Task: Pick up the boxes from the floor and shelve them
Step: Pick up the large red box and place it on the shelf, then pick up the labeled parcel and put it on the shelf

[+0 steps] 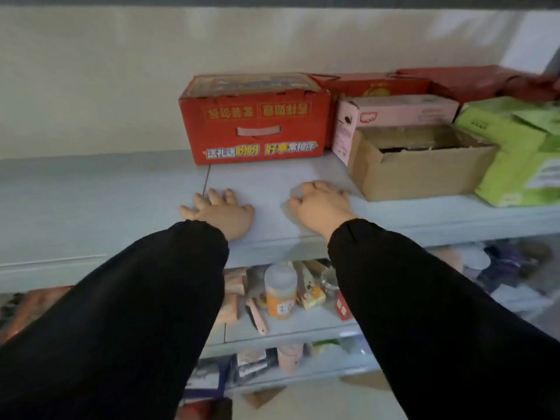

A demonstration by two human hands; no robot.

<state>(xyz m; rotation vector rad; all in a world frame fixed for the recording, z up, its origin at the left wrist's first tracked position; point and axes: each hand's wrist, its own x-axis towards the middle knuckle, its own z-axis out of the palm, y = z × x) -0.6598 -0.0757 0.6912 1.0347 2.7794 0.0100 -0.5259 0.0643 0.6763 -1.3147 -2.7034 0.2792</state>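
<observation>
A red carton (257,122) with yellow lettering and a slot handle stands on the pale blue-grey top shelf (100,195), against the wall. My left hand (219,212) lies flat on the shelf in front of it, fingers spread, holding nothing. My right hand (322,206) rests on the shelf a little to the right, fingers curled down and empty. Both hands are apart from the red carton. To the right stand a pink box (394,116), an open brown cardboard box (421,165) and a green package (521,153).
More red boxes (454,81) line the wall behind the pink box. The lower shelf (288,327) holds an orange-labelled jar (280,291), a pink brush and small packets. Further shelves below carry more goods. The floor (318,401) shows at the bottom.
</observation>
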